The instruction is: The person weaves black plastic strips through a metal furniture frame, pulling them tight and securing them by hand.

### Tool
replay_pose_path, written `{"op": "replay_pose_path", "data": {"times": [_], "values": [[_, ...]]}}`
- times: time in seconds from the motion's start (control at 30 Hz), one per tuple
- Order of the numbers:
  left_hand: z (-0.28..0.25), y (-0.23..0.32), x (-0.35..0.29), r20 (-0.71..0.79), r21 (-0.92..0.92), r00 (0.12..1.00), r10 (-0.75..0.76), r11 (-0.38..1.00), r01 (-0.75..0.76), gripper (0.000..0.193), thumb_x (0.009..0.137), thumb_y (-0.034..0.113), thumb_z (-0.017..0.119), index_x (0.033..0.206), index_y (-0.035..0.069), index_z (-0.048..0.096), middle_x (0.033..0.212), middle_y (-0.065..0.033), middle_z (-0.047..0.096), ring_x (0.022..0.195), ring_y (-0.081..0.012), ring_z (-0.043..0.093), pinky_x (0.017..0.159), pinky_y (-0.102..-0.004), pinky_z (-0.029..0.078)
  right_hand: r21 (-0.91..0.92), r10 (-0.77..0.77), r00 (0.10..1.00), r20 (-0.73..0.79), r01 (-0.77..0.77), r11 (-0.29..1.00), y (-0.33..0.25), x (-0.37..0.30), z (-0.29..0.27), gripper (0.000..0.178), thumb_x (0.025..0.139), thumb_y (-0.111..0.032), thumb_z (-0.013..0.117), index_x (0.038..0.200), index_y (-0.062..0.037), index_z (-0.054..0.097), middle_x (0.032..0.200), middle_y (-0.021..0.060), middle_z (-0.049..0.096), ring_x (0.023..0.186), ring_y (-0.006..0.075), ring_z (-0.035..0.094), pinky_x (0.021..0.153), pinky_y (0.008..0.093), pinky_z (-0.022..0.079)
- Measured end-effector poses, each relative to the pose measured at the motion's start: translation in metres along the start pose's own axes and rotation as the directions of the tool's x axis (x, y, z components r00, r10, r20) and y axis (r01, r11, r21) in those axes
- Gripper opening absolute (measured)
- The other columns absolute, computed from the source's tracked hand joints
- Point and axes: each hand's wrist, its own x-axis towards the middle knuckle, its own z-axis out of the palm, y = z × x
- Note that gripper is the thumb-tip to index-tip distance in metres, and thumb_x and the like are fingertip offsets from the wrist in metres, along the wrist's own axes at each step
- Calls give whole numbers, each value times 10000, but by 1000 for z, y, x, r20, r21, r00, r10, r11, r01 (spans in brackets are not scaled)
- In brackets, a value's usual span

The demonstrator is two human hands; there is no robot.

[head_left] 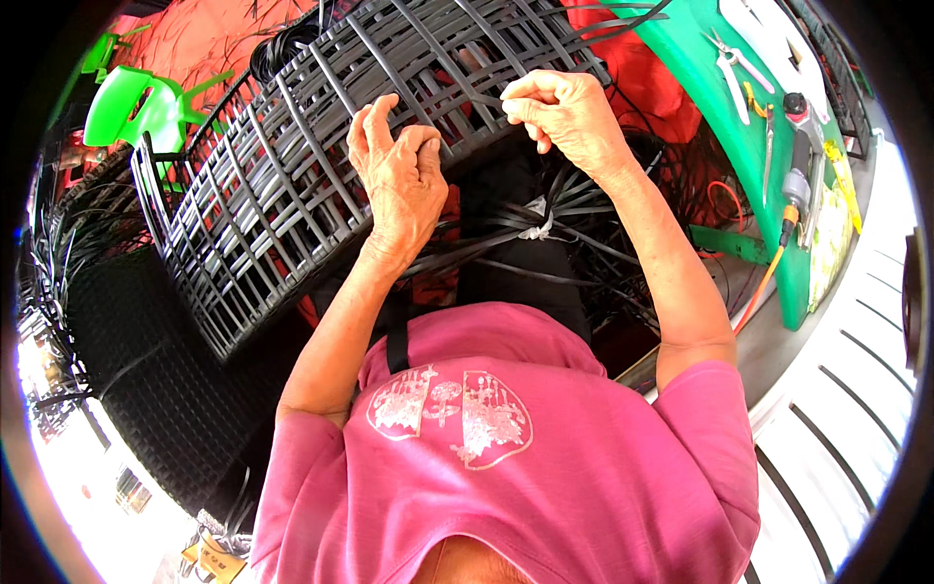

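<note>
A half-woven black frame of bars and flat plastic strips (282, 185) lies slanted before me. Over its near edge is my left hand (399, 180), its thumb and forefinger curled together and the other fingers bent apart. Whatever that pinch holds is hidden. Farther right, my right hand (564, 122) is raised above the frame's right end, fingertips pinched. A thin black strip appears to run to those fingertips from the weave. Loose strip ends stick out past the frame's far right corner. A bundle of black strips (574, 229), tied with something whitish, lies below my hands.
A bright green chair (146, 107) stands at the far left. On the right, a green table (689, 68) carries pink-handled pliers (730, 73) and a power tool (800, 156) with an orange cord. A dark woven piece (146, 360) fills the near left. Red sheeting lies beyond.
</note>
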Motion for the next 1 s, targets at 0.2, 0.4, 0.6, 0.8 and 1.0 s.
{"op": "replay_pose_path", "data": {"times": [0.2, 0.4, 0.6, 0.8, 1.0], "values": [[0, 9, 4, 110, 103, 994, 18, 994, -29, 163, 783, 106, 639, 945, 91, 655, 1334, -159, 391, 1249, -381, 307, 1017, -511, 229, -571, -242, 970, 35, 218, 791, -6, 1, 17, 98, 796, -97, 620, 785, 0, 632, 557, 66, 518, 496, 108, 506, 470, 297, 423], [5, 9, 11, 351, 298, 936, -21, 950, -90, 196, 818, 127, 586, 996, 80, 653, 1442, -177, 274, 1304, -436, 213, 1026, -586, 166, -703, -255, 963, 84, 239, 669, -4, 13, 32, 80, 673, -49, 586, 713, -22, 649, 657, 199, 600, 657, 384, 605, 626, 439, 489], [12, 3, 20, 240, 118, 961, -137, 987, 112, 146, 740, 132, 679, 877, 112, 727, 1406, -131, 368, 1305, -379, 255, 1058, -515, 158, -678, -259, 961, 96, 254, 690, -2, 17, 36, 98, 738, -73, 604, 793, -10, 656, 696, 173, 620, 692, 356, 613, 652, 397, 484], [-15, 9, 1, 45, -164, 990, -135, 976, 140, 96, 717, 63, 687, 806, 85, 715, 1317, -119, 451, 1230, -324, 354, 1030, -410, 275, -508, -575, 814, -80, 463, 726, 0, -11, 42, 129, 795, -38, 616, 913, -41, 667, 972, 131, 644, 740, 283, 636, 661, 339, 512], [-34, 16, -29, -4, -213, 999, -53, 976, 51, 135, 709, -8, 694, 822, 65, 680, 1239, -101, 502, 1214, -293, 379, 1009, -396, 300, -339, -472, 844, 256, 535, 773, 13, -22, 55, 227, 803, -6, 648, 1023, -59, 660, 1106, 115, 600, 882, 224, 631, 737, 281, 516]]}}
